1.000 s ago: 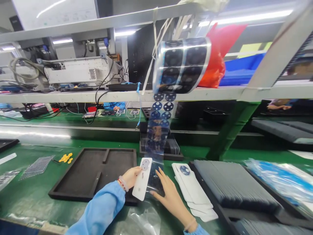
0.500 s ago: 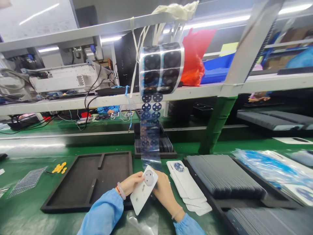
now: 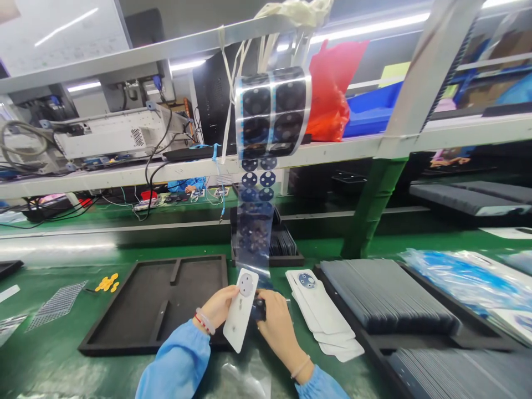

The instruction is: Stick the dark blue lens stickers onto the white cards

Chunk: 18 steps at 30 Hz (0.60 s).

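My left hand [image 3: 220, 306] grips a white phone back cover [image 3: 238, 327] by its left edge, tilted, with a round camera area [image 3: 245, 284] near its top. Just right of the cover, my right hand [image 3: 275, 316] has its fingers closed on a dark round sticker [image 3: 260, 309] at the lower part of a clear film strip [image 3: 251, 252]. Pairs of dark round stickers with holes run down that strip from a large roll [image 3: 272, 113] hung above. How the fingertips meet the sticker is partly hidden.
A black divided tray [image 3: 124, 310] lies left. Right of my hands is a fanned stack of white covers [image 3: 326, 318], then a black tray [image 3: 390, 346] packed with grey panels [image 3: 384, 291]. Yellow pieces [image 3: 107, 282] lie far left. A green post [image 3: 372, 208] stands behind.
My left hand has moved the white cover slightly left and turned it more upright, away from the right hand. The dark round sticker at my right fingers now shows.
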{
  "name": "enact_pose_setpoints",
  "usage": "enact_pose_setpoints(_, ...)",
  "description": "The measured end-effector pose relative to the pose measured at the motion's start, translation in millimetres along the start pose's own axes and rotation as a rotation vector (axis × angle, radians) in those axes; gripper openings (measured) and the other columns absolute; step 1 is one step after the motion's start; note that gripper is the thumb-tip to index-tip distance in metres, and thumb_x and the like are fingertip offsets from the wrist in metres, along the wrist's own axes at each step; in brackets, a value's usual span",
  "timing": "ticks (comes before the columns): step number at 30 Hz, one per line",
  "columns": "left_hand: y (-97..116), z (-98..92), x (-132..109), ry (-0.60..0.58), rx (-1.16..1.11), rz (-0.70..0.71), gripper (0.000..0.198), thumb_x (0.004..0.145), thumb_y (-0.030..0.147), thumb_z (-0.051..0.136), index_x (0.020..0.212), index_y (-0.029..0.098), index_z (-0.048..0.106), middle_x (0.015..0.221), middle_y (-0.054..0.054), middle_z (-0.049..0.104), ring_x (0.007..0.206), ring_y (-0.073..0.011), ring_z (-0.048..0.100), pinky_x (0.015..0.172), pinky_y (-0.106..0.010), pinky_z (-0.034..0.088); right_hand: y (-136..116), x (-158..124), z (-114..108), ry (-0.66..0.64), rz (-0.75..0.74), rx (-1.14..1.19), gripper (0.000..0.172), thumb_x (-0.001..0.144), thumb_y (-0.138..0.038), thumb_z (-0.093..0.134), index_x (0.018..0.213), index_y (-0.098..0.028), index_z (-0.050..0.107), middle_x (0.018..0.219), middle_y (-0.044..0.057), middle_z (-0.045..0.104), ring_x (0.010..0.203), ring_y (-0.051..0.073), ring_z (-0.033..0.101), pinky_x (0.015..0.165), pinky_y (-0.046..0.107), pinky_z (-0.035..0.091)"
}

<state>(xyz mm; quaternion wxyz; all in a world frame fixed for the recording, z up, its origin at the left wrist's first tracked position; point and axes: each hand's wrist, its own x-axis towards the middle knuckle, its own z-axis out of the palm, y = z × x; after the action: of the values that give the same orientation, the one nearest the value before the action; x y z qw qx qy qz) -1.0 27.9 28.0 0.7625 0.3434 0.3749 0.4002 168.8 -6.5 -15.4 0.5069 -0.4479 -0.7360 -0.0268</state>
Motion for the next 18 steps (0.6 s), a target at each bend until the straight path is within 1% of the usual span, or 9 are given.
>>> enact_pose_setpoints(2,2.0,-0.8,1.1,0.023,-0.02,0.002,0.025,0.072,0.031,0.078,0.085,0.012,0.068,0.075,-0.005,0.071,0.069,-0.0165,0.064,0.07,-0.028,0.046,-2.8,-5.4,-4.3,-0.031,-0.041,0.05,0.047,0.059,0.004,0.042,0.099,-0.02,0.048,0.113,0.013,0.06,0.106,0.03,0.055,0.088,0.047,0.045)
enact_pose_setpoints(5,5.3,-1.2,1.4,0.076,-0.041,0.044,0.026,0.073,0.034,0.077,0.083,0.013,0.066,0.075,-0.005,0.072,0.07,-0.0178,0.066,0.073,-0.03,0.048,-12.6,-15.0,-19.2,-0.208,-0.003,0.161,0.038,0.068,-0.002,0.055,0.1,-0.021,0.05,0.136,0.016,0.049,0.127,0.034,0.044,0.102,0.053,0.038)
enact_pose_setpoints(6,6.1,-1.3,0.6,0.097,-0.042,0.067,0.026,0.072,0.034,0.078,0.082,0.013,0.066,0.073,-0.005,0.071,0.069,-0.0172,0.065,0.072,-0.03,0.048,-17.0,-17.4,-26.3,-0.288,0.063,0.227,0.035,0.069,-0.007,0.063,0.099,-0.021,0.051,0.141,0.016,0.044,0.13,0.035,0.041,0.103,0.052,0.037)
enact_pose_setpoints(8,6.5,-1.6,-3.2,0.139,-0.036,0.117,0.028,0.069,0.035,0.08,0.079,0.014,0.065,0.07,-0.003,0.069,0.065,-0.0157,0.063,0.067,-0.028,0.047,-25.5,-19.4,-41.9,-0.444,0.243,0.411,0.041,0.064,-0.021,0.079,0.095,-0.022,0.052,0.145,0.016,0.04,0.132,0.035,0.039,0.103,0.048,0.039)
enact_pose_setpoints(10,5.5,-1.5,-11.1,0.183,-0.022,0.173,0.031,0.067,0.038,0.082,0.078,0.014,0.064,0.068,-0.001,0.067,0.062,-0.0141,0.061,0.062,-0.026,0.046,-31.3,-17.1,-56.8,-0.545,0.421,0.662,0.047,0.059,-0.033,0.086,0.091,-0.022,0.053,0.141,0.015,0.044,0.13,0.033,0.043,0.104,0.044,0.039)
enact_pose_setpoints(12,3.8,-0.2,-23.4,0.241,-0.012,0.243,0.034,0.068,0.042,0.08,0.08,0.016,0.063,0.069,0.002,0.066,0.062,-0.0116,0.059,0.061,-0.023,0.044,-32.7,-11.9,-68.3,-0.575,0.563,0.963,0.044,0.062,-0.043,0.084,0.087,-0.022,0.055,0.133,0.014,0.053,0.127,0.032,0.047,0.106,0.045,0.036)
enact_pose_setpoints(14,2.3,2.4,-39.2,0.342,0.017,0.355,0.034,0.071,0.047,0.077,0.083,0.018,0.062,0.072,0.004,0.065,0.063,-0.0093,0.058,0.061,-0.02,0.044,-30.4,-6.5,-75.5,-0.567,0.689,1.264,0.038,0.07,-0.051,0.078,0.085,-0.021,0.059,0.13,0.014,0.057,0.126,0.032,0.048,0.107,0.046,0.033)
enact_pose_setpoints(16,1.1,5.7,-56.9,0.452,0.047,0.464,0.036,0.071,0.049,0.076,0.084,0.019,0.061,0.075,0.005,0.066,0.065,-0.009,0.058,0.062,-0.019,0.045,-26.6,-3.0,-78.6,-0.543,0.806,1.518,0.038,0.077,-0.057,0.07,0.087,-0.021,0.064,0.133,0.015,0.057,0.13,0.034,0.045,0.107,0.049,0.031)
enact_pose_setpoints(18,-0.6,8.1,-74.6,0.532,0.053,0.516,0.038,0.07,0.05,0.076,0.085,0.019,0.06,0.077,0.004,0.066,0.066,-0.01,0.059,0.062,-0.019,0.047,-23.4,-1.7,-78.6,-0.524,0.907,1.702,0.042,0.079,-0.062,0.064,0.09,-0.022,0.069,0.137,0.014,0.055,0.132,0.035,0.043,0.107,0.051,0.03)
